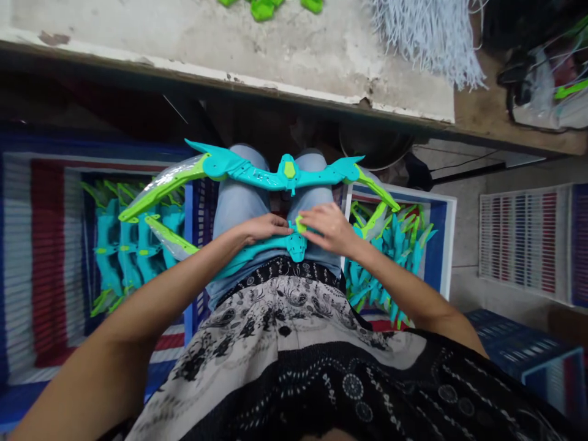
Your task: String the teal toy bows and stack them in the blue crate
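Observation:
A turquoise and lime-green plastic toy bow lies across my knees, with a lime hexagonal piece at its centre. A second toy bow rests nearer my waist, partly covered by my arms and hands. My left hand is closed on this nearer bow, its fingers beside the middle part. Between the thumb and fingers of my right hand is a small lime-green plastic piece, held at the bow's centre. Whether the piece touches the bow I cannot tell.
On my left, a striped crate holds several toy bows; another crate with more stands on my right. Ahead is a worn table bearing green pieces and white strings. More baskets stand far right.

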